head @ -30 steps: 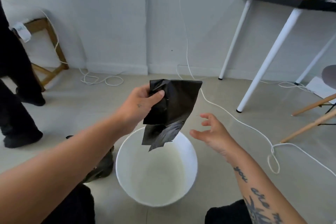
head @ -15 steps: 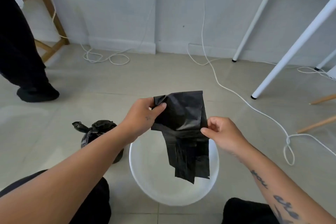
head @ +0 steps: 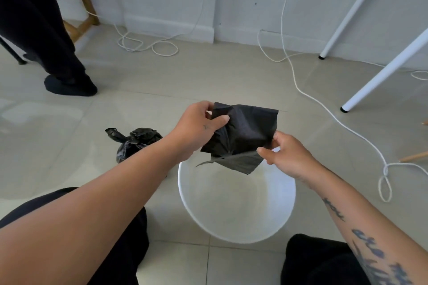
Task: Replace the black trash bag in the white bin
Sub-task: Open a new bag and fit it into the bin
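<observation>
Beige floor (head: 162,104): tiled, cables (head: 333,118) trailing.
Black bag (head: 247,129): folded, crumpled, over bin (head: 231,210).
Hands: left hand (head: 196,127), right hand (head: 287,155) pinch it.

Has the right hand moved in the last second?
Yes. The right hand came leftward over the white bin's far rim and now pinches the folded trash bag.

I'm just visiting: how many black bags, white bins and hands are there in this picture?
Black bags: 2, the folded bag held over the white bin and the tied bag beside it.
White bins: 1.
Hands: 2, the left hand and the right hand, both pinching the folded bag.
Total: 5.
</observation>
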